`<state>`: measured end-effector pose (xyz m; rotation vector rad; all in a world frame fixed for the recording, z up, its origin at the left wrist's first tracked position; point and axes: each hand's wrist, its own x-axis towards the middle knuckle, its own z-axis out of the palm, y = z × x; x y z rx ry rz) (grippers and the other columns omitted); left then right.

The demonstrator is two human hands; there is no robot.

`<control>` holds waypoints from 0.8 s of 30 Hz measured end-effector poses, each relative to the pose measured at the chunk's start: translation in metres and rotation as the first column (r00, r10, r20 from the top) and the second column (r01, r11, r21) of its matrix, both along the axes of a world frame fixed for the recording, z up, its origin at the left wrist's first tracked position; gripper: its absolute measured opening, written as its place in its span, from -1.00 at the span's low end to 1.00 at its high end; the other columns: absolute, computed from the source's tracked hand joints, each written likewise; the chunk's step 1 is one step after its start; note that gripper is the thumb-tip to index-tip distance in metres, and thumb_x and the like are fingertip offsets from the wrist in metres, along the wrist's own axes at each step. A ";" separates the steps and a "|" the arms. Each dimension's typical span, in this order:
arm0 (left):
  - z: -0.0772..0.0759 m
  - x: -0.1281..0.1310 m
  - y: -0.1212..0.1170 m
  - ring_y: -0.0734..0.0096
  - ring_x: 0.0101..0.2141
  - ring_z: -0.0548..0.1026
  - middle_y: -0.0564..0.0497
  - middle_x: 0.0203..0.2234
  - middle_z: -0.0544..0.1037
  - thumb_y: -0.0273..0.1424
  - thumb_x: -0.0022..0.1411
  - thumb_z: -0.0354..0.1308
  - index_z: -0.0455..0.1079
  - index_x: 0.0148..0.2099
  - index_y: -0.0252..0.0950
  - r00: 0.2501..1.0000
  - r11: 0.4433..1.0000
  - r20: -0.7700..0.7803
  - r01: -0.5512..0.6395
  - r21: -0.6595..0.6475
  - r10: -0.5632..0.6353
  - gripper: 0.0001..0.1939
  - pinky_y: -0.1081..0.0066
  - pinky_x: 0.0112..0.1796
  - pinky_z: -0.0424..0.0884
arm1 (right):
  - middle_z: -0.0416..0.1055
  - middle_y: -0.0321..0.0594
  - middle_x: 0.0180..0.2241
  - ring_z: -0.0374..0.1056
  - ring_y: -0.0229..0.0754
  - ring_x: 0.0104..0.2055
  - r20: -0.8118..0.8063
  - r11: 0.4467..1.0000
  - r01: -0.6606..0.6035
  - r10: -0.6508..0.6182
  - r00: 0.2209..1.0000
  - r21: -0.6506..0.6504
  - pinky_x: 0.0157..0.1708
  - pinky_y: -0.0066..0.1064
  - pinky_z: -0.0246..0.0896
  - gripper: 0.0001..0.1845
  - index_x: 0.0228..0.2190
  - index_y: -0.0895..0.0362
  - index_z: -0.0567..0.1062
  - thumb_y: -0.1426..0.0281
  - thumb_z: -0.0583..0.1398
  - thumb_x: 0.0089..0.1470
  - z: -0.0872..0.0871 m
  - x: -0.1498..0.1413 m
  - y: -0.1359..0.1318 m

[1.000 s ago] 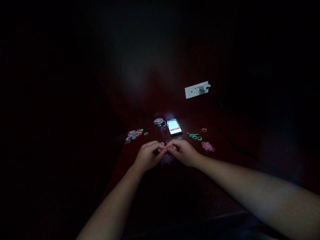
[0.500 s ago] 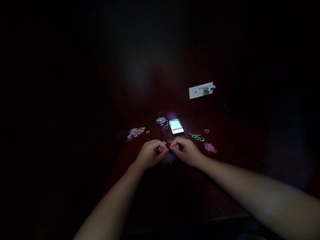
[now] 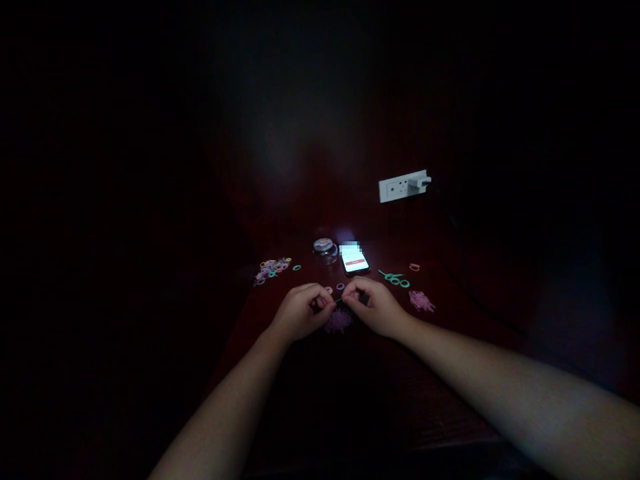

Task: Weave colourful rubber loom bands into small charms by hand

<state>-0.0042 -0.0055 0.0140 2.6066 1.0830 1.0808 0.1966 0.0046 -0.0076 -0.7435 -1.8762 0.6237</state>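
In dim light, my left hand [image 3: 301, 312] and my right hand [image 3: 374, 305] meet fingertip to fingertip over a dark red table [image 3: 310, 373]. Both are closed in a pinch on something small and thin stretched between them; I cannot make out what it is. A pink-purple cluster of small rings [image 3: 339, 322] lies on the table just under the fingertips. Two loose small rings [image 3: 334, 288] sit just beyond the hands.
A lit phone [image 3: 355, 259] and a small round clear container [image 3: 324, 248] lie behind the hands. Piles of small coloured rings are at the left [image 3: 271, 269] and right [image 3: 421, 301], with green rings [image 3: 395, 277]. A white power strip [image 3: 403, 187] with a plug and dark cable sits at the back right.
The hands have stayed pinched together, with the fingertips drawn slightly apart. The view has shifted a little, so everything sits slightly lower and to the right.
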 end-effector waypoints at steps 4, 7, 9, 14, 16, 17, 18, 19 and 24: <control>0.000 0.000 0.000 0.54 -0.49 0.38 0.06 -0.50 0.45 -0.46 0.16 0.17 0.39 -0.36 -0.29 1.000 1.000 -0.007 -0.006 0.002 0.006 -0.96 0.52 -0.44 0.29 | 0.30 -0.30 -0.51 0.18 -0.29 -0.46 0.005 1.000 0.003 -0.003 1.000 0.010 -0.45 -0.46 0.09 -0.90 -0.47 0.16 0.42 0.50 0.14 0.08 0.000 0.000 -0.001; 0.000 0.000 0.000 0.53 -0.48 0.38 0.07 -0.50 0.45 -0.46 0.16 0.16 0.39 -0.36 -0.29 1.000 1.000 -0.005 -0.004 0.000 0.004 -0.97 0.51 -0.43 0.29 | 0.29 -0.31 -0.51 0.19 -0.28 -0.46 -0.002 1.000 0.006 -0.006 1.000 0.013 -0.45 -0.46 0.09 -0.89 -0.48 0.15 0.40 0.49 0.13 0.08 0.001 0.001 -0.002; 0.001 0.001 0.000 0.53 -0.48 0.38 0.07 -0.51 0.45 -0.47 0.15 0.16 0.39 -0.36 -0.29 1.000 1.000 0.001 -0.007 -0.006 0.007 -0.97 0.51 -0.44 0.29 | 0.29 -0.31 -0.51 0.18 -0.28 -0.46 -0.003 1.000 0.008 -0.008 1.000 0.014 -0.45 -0.46 0.09 -0.89 -0.48 0.15 0.40 0.49 0.13 0.08 0.001 0.001 -0.002; 0.002 0.002 -0.001 0.54 -0.49 0.37 0.07 -0.51 0.45 -0.47 0.14 0.17 0.39 -0.37 -0.30 1.000 1.000 0.006 -0.007 -0.011 0.008 -0.97 0.52 -0.44 0.28 | 0.31 -0.30 -0.50 0.21 -0.27 -0.44 0.008 0.999 0.030 -0.030 1.000 0.014 -0.43 -0.45 0.10 -0.90 -0.47 0.15 0.39 0.48 0.13 0.08 0.003 0.001 -0.003; 0.003 0.002 -0.001 0.55 -0.49 0.36 0.07 -0.51 0.44 -0.47 0.14 0.17 0.39 -0.37 -0.30 1.000 1.000 0.010 -0.003 -0.008 0.003 -0.97 0.52 -0.45 0.28 | 0.32 -0.29 -0.49 0.22 -0.27 -0.44 0.012 0.999 0.035 -0.036 0.999 0.015 -0.43 -0.45 0.10 -0.90 -0.47 0.14 0.39 0.47 0.13 0.08 0.003 0.002 -0.004; 0.003 0.002 -0.001 0.55 -0.49 0.36 0.07 -0.51 0.44 -0.47 0.14 0.16 0.38 -0.37 -0.30 1.000 1.000 0.012 -0.001 -0.007 0.001 -0.97 0.52 -0.45 0.28 | 0.32 -0.29 -0.49 0.22 -0.26 -0.44 0.012 0.999 0.037 -0.037 0.999 0.018 -0.43 -0.45 0.11 -0.90 -0.47 0.14 0.39 0.47 0.12 0.08 0.003 0.002 -0.004; 0.003 0.002 -0.001 0.54 -0.49 0.36 0.07 -0.51 0.44 -0.47 0.14 0.16 0.38 -0.36 -0.30 1.000 1.000 0.011 0.001 -0.005 -0.001 -0.97 0.52 -0.45 0.28 | 0.33 -0.28 -0.49 0.22 -0.26 -0.43 0.011 0.999 0.037 -0.037 0.999 0.022 -0.42 -0.45 0.12 -0.90 -0.47 0.14 0.39 0.47 0.12 0.08 0.003 0.002 -0.003; 0.002 0.002 -0.001 0.54 -0.49 0.36 0.07 -0.51 0.44 -0.48 0.14 0.16 0.38 -0.36 -0.30 1.000 1.000 0.009 0.003 0.000 -0.003 -0.98 0.52 -0.45 0.28 | 0.33 -0.28 -0.48 0.23 -0.26 -0.43 0.007 0.999 0.037 -0.037 0.999 0.026 -0.41 -0.44 0.12 -0.90 -0.47 0.14 0.39 0.46 0.12 0.09 0.003 0.003 -0.003; 0.001 0.000 0.000 0.55 -0.51 0.35 0.08 -0.53 0.43 -0.50 0.12 0.16 0.36 -0.40 -0.30 1.000 0.999 0.016 -0.022 0.028 0.021 -0.95 0.52 -0.46 0.28 | 0.32 -0.28 -0.48 0.24 -0.24 -0.42 -0.065 0.997 0.072 -0.071 0.995 0.011 -0.38 -0.41 0.14 -0.90 -0.46 0.14 0.38 0.43 0.12 0.09 0.000 0.007 0.004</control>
